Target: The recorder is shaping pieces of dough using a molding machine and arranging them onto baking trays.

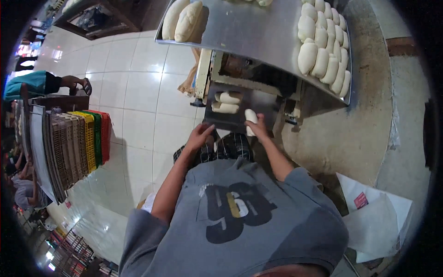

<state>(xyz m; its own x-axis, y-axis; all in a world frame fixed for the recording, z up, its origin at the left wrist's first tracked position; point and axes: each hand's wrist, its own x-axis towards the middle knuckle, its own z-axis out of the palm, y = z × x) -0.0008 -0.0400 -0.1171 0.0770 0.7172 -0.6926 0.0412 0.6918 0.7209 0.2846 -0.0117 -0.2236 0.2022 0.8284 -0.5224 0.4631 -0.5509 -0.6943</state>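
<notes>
A dark flat tray [256, 99] sits low in front of me, under the metal table. Two pale dough rolls [225, 108] lie side by side on its left part. My right hand [260, 128] is closed around another dough roll [250, 116], held upright at the tray's near edge. At the tray's near left corner is my left hand [200, 135], its fingers apart and no dough in them. Whether it touches the tray edge is hard to make out.
Above stands a metal table [249, 27] with many dough rolls [323, 46] along its right side and large dough pieces [182, 21] at left. Stacked crates [83, 138] stand left on the tiled floor, near another person's leg [71, 83]. White plastic sacks [376, 217] lie right.
</notes>
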